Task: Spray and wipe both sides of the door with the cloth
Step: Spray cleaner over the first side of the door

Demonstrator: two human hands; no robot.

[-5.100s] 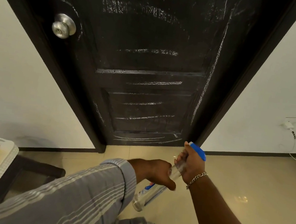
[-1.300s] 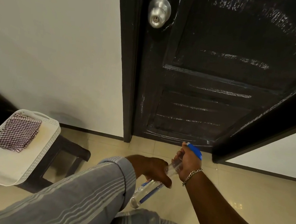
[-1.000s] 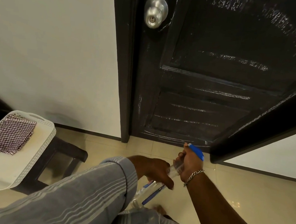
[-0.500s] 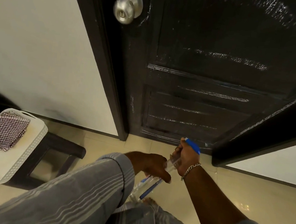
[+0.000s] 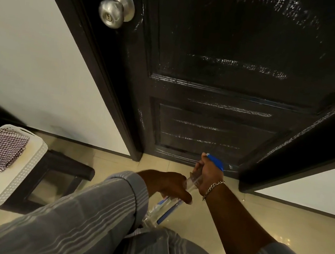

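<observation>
The black panelled door point(image 5: 221, 80) stands shut ahead, streaked with whitish wet marks, with a silver knob point(image 5: 115, 7) at upper left. I hold a clear spray bottle point(image 5: 162, 210) with a blue head low in front of the door. My right hand point(image 5: 208, 172) grips its neck below the blue head. My left hand point(image 5: 167, 185) grips the bottle's body lower down. The checked cloth point(image 5: 2, 153) lies folded in a white basket at the left, away from both hands.
The white perforated basket point(image 5: 21, 180) rests on a dark stool point(image 5: 62, 171) by the left wall. A dark door frame point(image 5: 285, 163) slants across the right. Beige floor tiles point(image 5: 298, 225) lie below, with white walls on both sides.
The view has swung from the door's right side toward the left, bringing the basket and cloth into sight. Both hands keep their grip on the bottle; in the last half second the view shifted slightly.
</observation>
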